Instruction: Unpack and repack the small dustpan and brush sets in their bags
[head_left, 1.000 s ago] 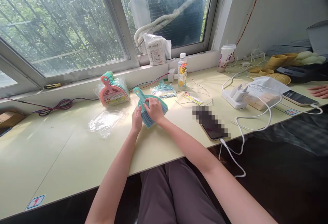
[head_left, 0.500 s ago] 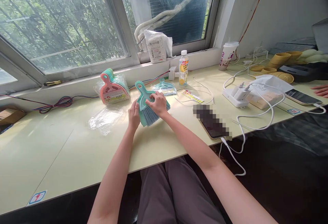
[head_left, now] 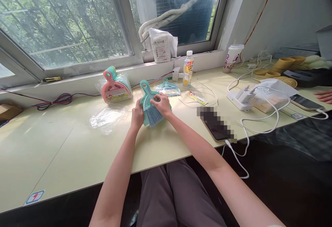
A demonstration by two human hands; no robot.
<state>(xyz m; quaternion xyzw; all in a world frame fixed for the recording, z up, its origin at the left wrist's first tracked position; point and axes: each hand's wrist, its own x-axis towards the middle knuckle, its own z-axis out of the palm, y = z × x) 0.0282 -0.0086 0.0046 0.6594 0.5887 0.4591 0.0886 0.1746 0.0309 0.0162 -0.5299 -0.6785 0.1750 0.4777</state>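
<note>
In front of me, a mini hand brush point(head_left: 153, 116) with blue-grey bristles lies against a teal dustpan point(head_left: 145, 120), their handles overlapping at the top. My left hand point(head_left: 137, 115) is closed around the pair's left edge. Pressing on the brush's right side, my right hand point(head_left: 162, 104) has its fingers bent over the head. Just behind is another teal brush-and-dustpan set point(head_left: 168, 88) in clear wrap. To the left stands a row of packaged sets point(head_left: 117, 90), pink in front and green behind. A crumpled clear plastic bag point(head_left: 107, 119) lies near my left hand.
A printed label card point(head_left: 197, 98) and thin cable lie right of my hands. Farther right are a phone point(head_left: 216, 126), a power strip point(head_left: 240, 101) with white cords, and another person's hand point(head_left: 324, 96). A drink bottle point(head_left: 188, 69) and lidded cup point(head_left: 233, 58) stand behind.
The brush and dustpan have tilted slightly, bristles still facing me. My left hand has wrapped further around their left edge. The whole view has shifted a little.
</note>
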